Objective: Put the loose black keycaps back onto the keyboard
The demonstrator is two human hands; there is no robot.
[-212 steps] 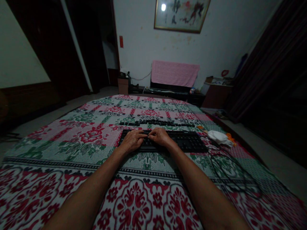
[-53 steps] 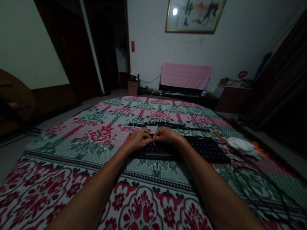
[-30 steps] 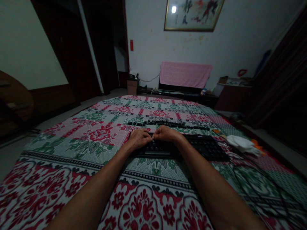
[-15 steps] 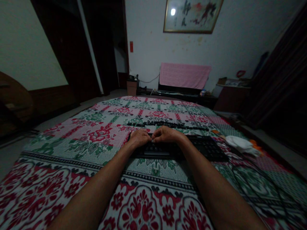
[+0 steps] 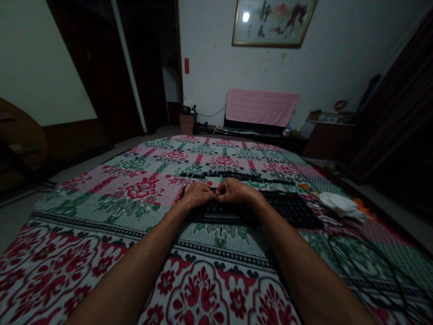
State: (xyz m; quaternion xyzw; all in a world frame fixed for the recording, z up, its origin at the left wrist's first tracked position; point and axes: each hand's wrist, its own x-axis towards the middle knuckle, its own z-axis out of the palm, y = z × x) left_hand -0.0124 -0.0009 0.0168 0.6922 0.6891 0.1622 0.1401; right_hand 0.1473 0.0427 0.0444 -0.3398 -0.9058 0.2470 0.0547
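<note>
On the left, the left hand [image 5: 200,194] was bent low over the black keyboard [image 5: 296,210], maybe to keep it from sliding. I could not tell if its fingers held anything. The keyboard lay flat on the flowery cloth [image 5: 135,216], right in front of the person, likely so both hands could reach it. Behind it sat a long row of little black pieces [image 5: 240,175], perhaps lined up so each was easy to see. Next came the right hand [image 5: 233,190], its fingers bent in a pinch close to the left fingers. Any tiny thing in that pinch was too dark to see. Farther right, past the keyboard's end, were a white bundle [image 5: 338,201] and a looped black cord [image 5: 332,247], probably put there to be out of the way.
</note>
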